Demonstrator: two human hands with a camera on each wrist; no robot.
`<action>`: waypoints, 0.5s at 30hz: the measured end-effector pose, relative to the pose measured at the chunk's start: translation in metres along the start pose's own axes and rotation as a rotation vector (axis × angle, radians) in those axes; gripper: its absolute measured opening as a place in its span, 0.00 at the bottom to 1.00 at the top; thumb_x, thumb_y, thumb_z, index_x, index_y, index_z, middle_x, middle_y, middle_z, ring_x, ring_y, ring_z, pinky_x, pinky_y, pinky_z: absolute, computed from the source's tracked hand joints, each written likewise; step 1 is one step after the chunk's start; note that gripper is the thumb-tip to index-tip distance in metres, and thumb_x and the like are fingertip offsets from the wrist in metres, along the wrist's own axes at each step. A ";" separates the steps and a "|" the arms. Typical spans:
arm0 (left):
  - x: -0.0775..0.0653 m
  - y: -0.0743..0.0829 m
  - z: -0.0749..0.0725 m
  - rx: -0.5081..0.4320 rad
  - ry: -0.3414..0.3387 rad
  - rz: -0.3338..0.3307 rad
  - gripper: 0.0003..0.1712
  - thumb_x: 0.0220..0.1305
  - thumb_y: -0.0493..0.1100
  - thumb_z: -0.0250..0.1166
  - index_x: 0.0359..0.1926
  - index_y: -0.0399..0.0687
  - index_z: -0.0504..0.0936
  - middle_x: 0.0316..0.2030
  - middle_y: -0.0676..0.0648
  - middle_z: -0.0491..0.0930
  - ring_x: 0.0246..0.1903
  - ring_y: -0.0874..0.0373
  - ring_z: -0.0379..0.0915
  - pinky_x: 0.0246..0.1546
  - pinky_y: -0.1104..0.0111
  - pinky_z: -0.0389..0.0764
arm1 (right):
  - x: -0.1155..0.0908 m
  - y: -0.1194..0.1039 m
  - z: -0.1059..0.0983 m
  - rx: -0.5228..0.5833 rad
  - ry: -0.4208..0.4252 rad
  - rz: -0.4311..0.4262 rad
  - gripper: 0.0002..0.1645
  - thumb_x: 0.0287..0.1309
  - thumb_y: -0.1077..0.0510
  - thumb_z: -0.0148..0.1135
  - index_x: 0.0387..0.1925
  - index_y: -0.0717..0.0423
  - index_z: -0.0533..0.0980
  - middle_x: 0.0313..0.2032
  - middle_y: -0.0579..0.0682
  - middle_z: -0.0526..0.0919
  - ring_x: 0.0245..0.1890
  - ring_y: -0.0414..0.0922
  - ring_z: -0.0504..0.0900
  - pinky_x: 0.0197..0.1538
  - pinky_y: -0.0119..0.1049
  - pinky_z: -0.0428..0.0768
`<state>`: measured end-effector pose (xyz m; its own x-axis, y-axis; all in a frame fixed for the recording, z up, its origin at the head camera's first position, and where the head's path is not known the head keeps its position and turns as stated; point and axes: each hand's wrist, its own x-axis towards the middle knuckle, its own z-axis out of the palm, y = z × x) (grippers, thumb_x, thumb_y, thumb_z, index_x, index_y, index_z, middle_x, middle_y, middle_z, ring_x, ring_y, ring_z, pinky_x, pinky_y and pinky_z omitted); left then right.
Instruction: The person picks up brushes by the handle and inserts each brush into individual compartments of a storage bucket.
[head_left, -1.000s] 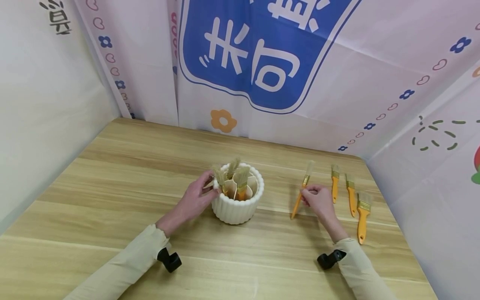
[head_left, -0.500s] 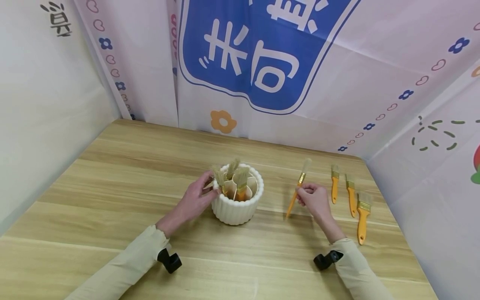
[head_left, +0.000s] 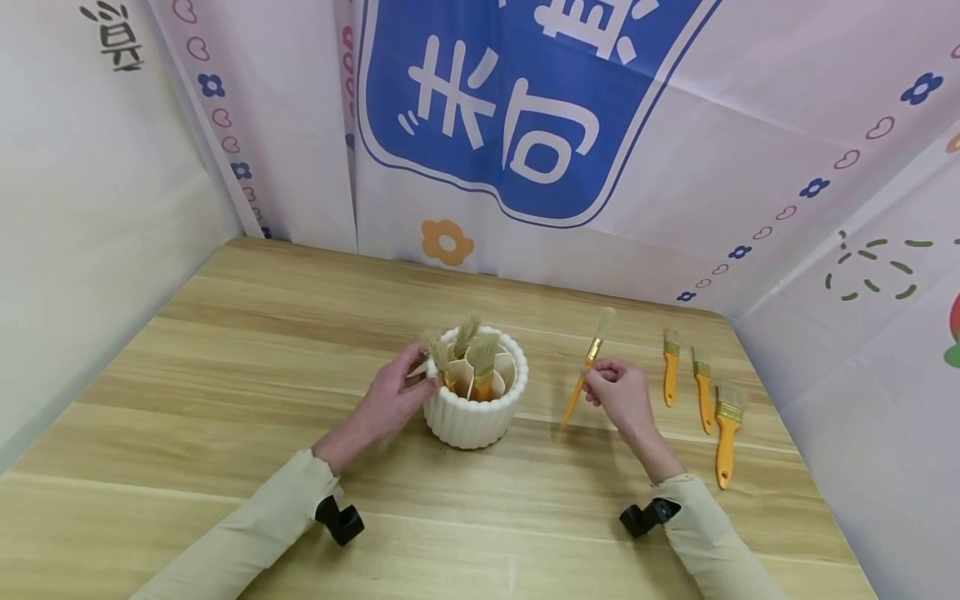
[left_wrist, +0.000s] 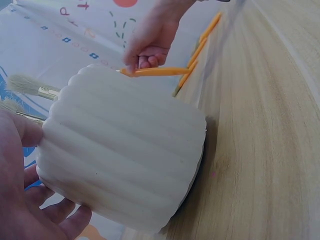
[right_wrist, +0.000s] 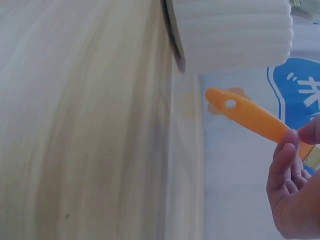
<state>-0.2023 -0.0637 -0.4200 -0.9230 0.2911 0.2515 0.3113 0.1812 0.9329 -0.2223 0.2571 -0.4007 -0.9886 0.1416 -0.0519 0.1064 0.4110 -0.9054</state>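
Note:
A white ribbed pot (head_left: 471,427) with inner dividers stands on the table, holding 3 paintbrushes (head_left: 484,354) bristles up. At its left side my left hand (head_left: 384,395) grips the rim; the left wrist view shows the thumb at the rim of the pot (left_wrist: 120,145) and the fingers bent along its side. To the right of the pot, my right hand (head_left: 624,395) pinches an orange-handled paintbrush (head_left: 573,402) between thumb and fingers. Its bristles point up and away, and its handle end, with a hole, slants down toward the table. The right wrist view has that handle (right_wrist: 255,119) near the pot.
Three more orange paintbrushes lie at the table's right: a narrow one (head_left: 670,375), another (head_left: 702,393) beside it, and a wider one (head_left: 726,437) nearest the edge. A printed cloth backdrop (head_left: 300,150) rises behind the wooden table (head_left: 285,325).
My right hand has moved left toward the pot, carrying the paintbrush with it. The left hand and the pot have stayed in place.

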 end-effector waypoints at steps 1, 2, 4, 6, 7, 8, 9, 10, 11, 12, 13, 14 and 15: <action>0.000 0.000 0.000 -0.001 0.002 0.001 0.28 0.60 0.32 0.55 0.63 0.38 0.62 0.62 0.31 0.66 0.64 0.37 0.62 0.64 0.50 0.68 | -0.001 -0.002 0.001 0.003 -0.002 -0.006 0.11 0.57 0.61 0.57 0.37 0.68 0.75 0.18 0.41 0.78 0.18 0.35 0.77 0.24 0.26 0.80; 0.000 0.001 0.000 0.001 0.004 0.002 0.28 0.60 0.32 0.55 0.63 0.38 0.63 0.62 0.31 0.66 0.64 0.37 0.62 0.64 0.50 0.69 | -0.001 -0.003 0.001 0.006 -0.004 -0.012 0.11 0.57 0.61 0.57 0.37 0.68 0.75 0.18 0.41 0.78 0.18 0.35 0.77 0.24 0.26 0.80; 0.000 0.000 0.000 0.005 0.005 0.005 0.28 0.60 0.32 0.55 0.62 0.37 0.63 0.62 0.31 0.67 0.64 0.37 0.62 0.64 0.50 0.69 | -0.001 -0.005 0.003 0.012 -0.007 -0.021 0.11 0.58 0.61 0.57 0.36 0.68 0.75 0.18 0.41 0.78 0.18 0.35 0.77 0.23 0.26 0.80; 0.000 0.000 0.000 0.008 0.004 0.004 0.28 0.61 0.32 0.55 0.62 0.37 0.63 0.62 0.31 0.67 0.64 0.37 0.62 0.64 0.50 0.69 | -0.002 -0.008 0.004 0.014 -0.008 -0.029 0.11 0.58 0.61 0.57 0.36 0.68 0.75 0.18 0.41 0.78 0.18 0.35 0.77 0.23 0.26 0.80; 0.000 -0.001 0.000 0.008 0.004 0.004 0.28 0.60 0.32 0.55 0.62 0.37 0.63 0.62 0.31 0.67 0.64 0.37 0.62 0.64 0.50 0.69 | -0.002 -0.009 0.004 0.016 -0.007 -0.030 0.11 0.58 0.61 0.57 0.36 0.68 0.75 0.18 0.41 0.78 0.18 0.35 0.77 0.23 0.27 0.80; 0.000 -0.001 0.000 0.009 0.003 0.003 0.28 0.60 0.32 0.55 0.62 0.37 0.63 0.62 0.31 0.67 0.64 0.37 0.62 0.64 0.51 0.69 | -0.002 -0.010 0.005 0.020 -0.005 -0.030 0.10 0.57 0.61 0.57 0.36 0.68 0.75 0.18 0.41 0.78 0.17 0.35 0.77 0.23 0.27 0.80; 0.000 -0.001 0.000 0.010 0.002 0.002 0.28 0.61 0.33 0.55 0.62 0.37 0.63 0.62 0.31 0.67 0.64 0.37 0.62 0.64 0.51 0.68 | -0.003 -0.011 0.005 0.022 -0.005 -0.031 0.10 0.57 0.61 0.57 0.36 0.68 0.75 0.18 0.40 0.78 0.17 0.35 0.77 0.23 0.27 0.80; 0.000 -0.001 0.000 0.010 0.001 0.002 0.27 0.61 0.33 0.55 0.62 0.38 0.63 0.62 0.31 0.67 0.64 0.37 0.62 0.64 0.51 0.68 | -0.003 -0.012 0.006 0.025 -0.004 -0.031 0.10 0.57 0.61 0.57 0.36 0.68 0.75 0.18 0.40 0.78 0.17 0.35 0.78 0.23 0.27 0.80; 0.000 -0.001 0.000 0.011 0.001 0.001 0.27 0.61 0.33 0.55 0.62 0.38 0.63 0.61 0.31 0.67 0.63 0.37 0.62 0.64 0.51 0.69 | -0.004 -0.013 0.007 0.026 -0.003 -0.032 0.10 0.57 0.61 0.57 0.36 0.68 0.75 0.17 0.40 0.78 0.17 0.35 0.78 0.23 0.26 0.80; 0.000 0.000 0.000 0.011 0.002 0.002 0.27 0.61 0.33 0.55 0.62 0.38 0.63 0.61 0.31 0.67 0.63 0.37 0.63 0.64 0.51 0.69 | -0.004 -0.014 0.007 0.029 -0.003 -0.033 0.10 0.57 0.61 0.57 0.36 0.68 0.75 0.17 0.40 0.78 0.17 0.35 0.78 0.23 0.26 0.80; 0.000 0.000 0.000 0.011 0.003 0.003 0.27 0.60 0.33 0.55 0.62 0.38 0.63 0.61 0.31 0.68 0.63 0.37 0.63 0.63 0.51 0.69 | -0.004 -0.014 0.007 0.031 -0.004 -0.035 0.10 0.57 0.61 0.57 0.36 0.68 0.75 0.17 0.40 0.78 0.17 0.35 0.78 0.23 0.26 0.80; 0.000 0.000 0.000 0.011 0.004 0.003 0.27 0.61 0.33 0.55 0.62 0.38 0.63 0.61 0.31 0.68 0.63 0.37 0.63 0.63 0.51 0.69 | -0.005 -0.015 0.008 0.034 -0.004 -0.038 0.10 0.57 0.61 0.57 0.36 0.68 0.75 0.17 0.40 0.78 0.17 0.35 0.77 0.23 0.26 0.80; 0.000 0.000 0.000 0.011 0.006 0.004 0.27 0.61 0.33 0.55 0.62 0.38 0.63 0.61 0.31 0.68 0.63 0.37 0.63 0.63 0.51 0.69 | -0.005 -0.016 0.008 0.034 -0.005 -0.041 0.10 0.57 0.61 0.58 0.36 0.68 0.75 0.17 0.40 0.78 0.17 0.35 0.77 0.23 0.26 0.80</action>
<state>-0.2023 -0.0639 -0.4199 -0.9229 0.2866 0.2571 0.3178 0.1901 0.9289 -0.2199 0.2423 -0.3892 -0.9925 0.1208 -0.0162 0.0619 0.3855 -0.9206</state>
